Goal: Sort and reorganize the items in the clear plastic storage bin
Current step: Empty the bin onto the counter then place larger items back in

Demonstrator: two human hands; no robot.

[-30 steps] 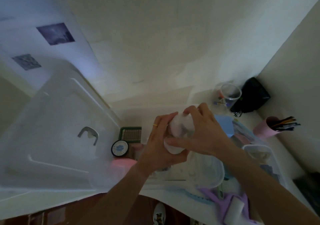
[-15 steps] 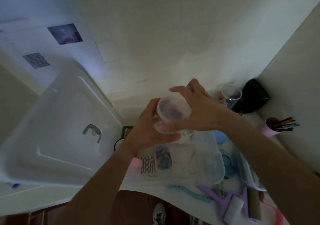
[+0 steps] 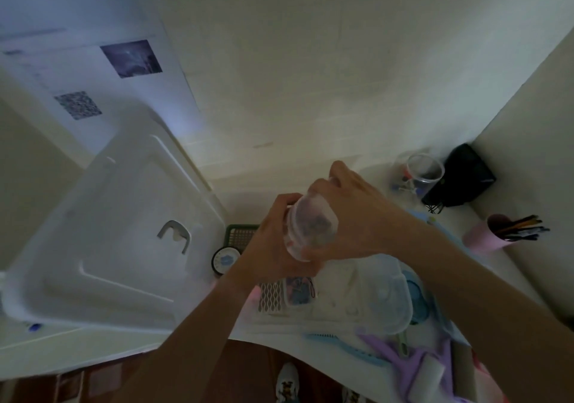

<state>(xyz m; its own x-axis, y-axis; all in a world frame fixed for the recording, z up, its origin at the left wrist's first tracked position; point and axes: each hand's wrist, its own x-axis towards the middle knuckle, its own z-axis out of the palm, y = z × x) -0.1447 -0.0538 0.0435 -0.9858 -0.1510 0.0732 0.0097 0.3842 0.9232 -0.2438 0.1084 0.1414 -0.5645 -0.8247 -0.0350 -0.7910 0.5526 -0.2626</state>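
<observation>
Standing at the table edge (image 3: pixel 279 345), the person has a patterned shoe (image 3: pixel 287 382) showing on the brown floor below. Nearest on the white top lie a blue comb (image 3: pixel 338 345) and a lilac lint roller (image 3: pixel 425 371). Just beyond them sits the clear plastic storage bin (image 3: pixel 357 306), low and see-through, with a white lattice tray (image 3: pixel 270 297) and a small packet of blue and pink bits (image 3: pixel 299 289) inside at its left end. Raised over the bin, both hands are together on one clear round jar (image 3: pixel 310 231): the left hand (image 3: pixel 273 244) grips its lower side from the left, and the right hand (image 3: pixel 357 216) curls over its upper end from the right. Something dark and speckled shows through the jar wall, too blurred to name. Left of the hands a big white lid (image 3: pixel 102 231) leans up against the wall, with a round dial (image 3: pixel 224 261) and a green mesh basket (image 3: pixel 240 235) at its foot. Farther back to the right stand a pink cup (image 3: pixel 484 235) of pencils, an open clear tub (image 3: pixel 419 176) and a black pouch (image 3: pixel 466 176) in the corner.
</observation>
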